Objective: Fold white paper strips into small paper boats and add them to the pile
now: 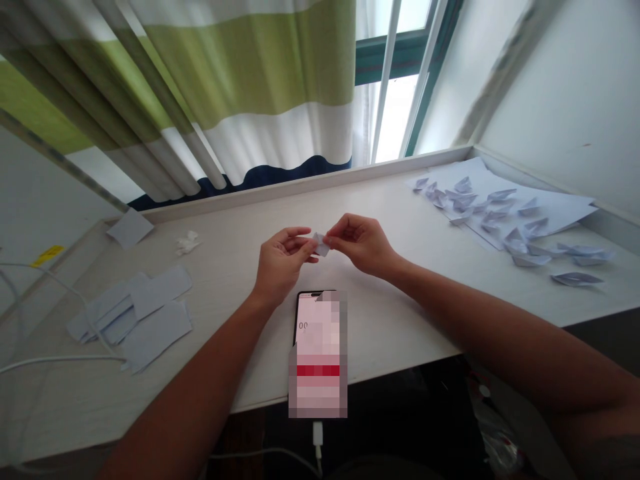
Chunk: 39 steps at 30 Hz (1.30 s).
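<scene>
A small folded piece of white paper (321,245) is held up between my two hands, above the white table. My left hand (284,260) pinches its left side between thumb and fingers. At its right edge, the thumb and forefinger of my right hand (364,243) are closed on it, the other fingers curled in. Several folded paper boats (493,213) lie at the right, some on flat white sheets (560,193) and some on the bare table. On the left are several loose cut paper pieces (157,333).
A phone (320,353) with a partly blurred screen lies at the table's front edge, its white cable plug (318,435) below. Crumpled paper (187,243) and a single paper square (131,229) lie back left. White cables (60,360) cross the left side. A raised rim and curtain (250,87) bound the back.
</scene>
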Each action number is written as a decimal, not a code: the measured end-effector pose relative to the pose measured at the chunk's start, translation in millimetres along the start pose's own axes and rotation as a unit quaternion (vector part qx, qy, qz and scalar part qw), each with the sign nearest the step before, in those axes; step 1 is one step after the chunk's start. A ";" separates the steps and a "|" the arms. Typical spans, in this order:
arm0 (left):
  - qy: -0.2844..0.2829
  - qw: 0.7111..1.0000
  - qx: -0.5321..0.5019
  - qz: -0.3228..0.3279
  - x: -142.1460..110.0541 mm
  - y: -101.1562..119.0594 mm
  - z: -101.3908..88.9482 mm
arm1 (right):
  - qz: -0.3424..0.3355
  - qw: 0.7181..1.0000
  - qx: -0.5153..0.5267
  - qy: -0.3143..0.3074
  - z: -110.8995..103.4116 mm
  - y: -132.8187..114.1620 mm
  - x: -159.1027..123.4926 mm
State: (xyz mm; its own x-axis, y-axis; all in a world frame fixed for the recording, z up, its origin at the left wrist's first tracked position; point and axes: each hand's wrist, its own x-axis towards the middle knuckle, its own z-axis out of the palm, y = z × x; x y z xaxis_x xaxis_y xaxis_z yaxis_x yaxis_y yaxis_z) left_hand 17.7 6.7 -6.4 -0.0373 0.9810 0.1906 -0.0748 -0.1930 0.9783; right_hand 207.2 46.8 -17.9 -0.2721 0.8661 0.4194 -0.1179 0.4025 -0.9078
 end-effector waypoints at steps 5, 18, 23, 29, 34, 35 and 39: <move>-0.054 0.997 0.011 -0.055 -0.2 0.1 -5.1 | 0.024 0.999 -0.014 -0.032 -4.5 3.3 1.6; -0.045 0.994 0.102 0.012 3.1 -1.6 -8.8 | 0.083 0.991 -0.043 -0.092 -3.9 -4.2 -1.2; -0.053 0.996 0.072 -0.018 -2.1 8.4 -7.3 | 0.078 0.992 0.038 -0.094 -6.4 -3.9 1.1; -0.033 0.999 0.034 -0.026 -1.0 7.6 -4.8 | 0.095 0.990 0.078 -0.069 -6.4 -2.0 1.6; -0.024 0.999 0.033 -0.032 1.6 4.9 -8.3 | 0.158 0.978 0.087 -0.106 -8.6 1.4 1.9; -0.026 0.998 0.038 -0.032 1.8 5.2 -9.0 | 0.164 0.976 0.089 -0.113 -9.0 1.3 2.1; -0.060 0.997 0.042 -0.034 1.8 5.6 -9.9 | 0.156 0.975 0.092 -0.127 -10.0 -0.6 2.2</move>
State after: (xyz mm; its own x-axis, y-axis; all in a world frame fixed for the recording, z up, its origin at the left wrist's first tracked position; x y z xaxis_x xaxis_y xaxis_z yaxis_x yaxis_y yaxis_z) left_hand 7.3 7.2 -1.4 0.0840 0.9882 0.1277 0.0109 -0.1291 0.9916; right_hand 216.3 51.4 -16.3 -0.5477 0.8267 0.1286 -0.1537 0.0517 -0.9868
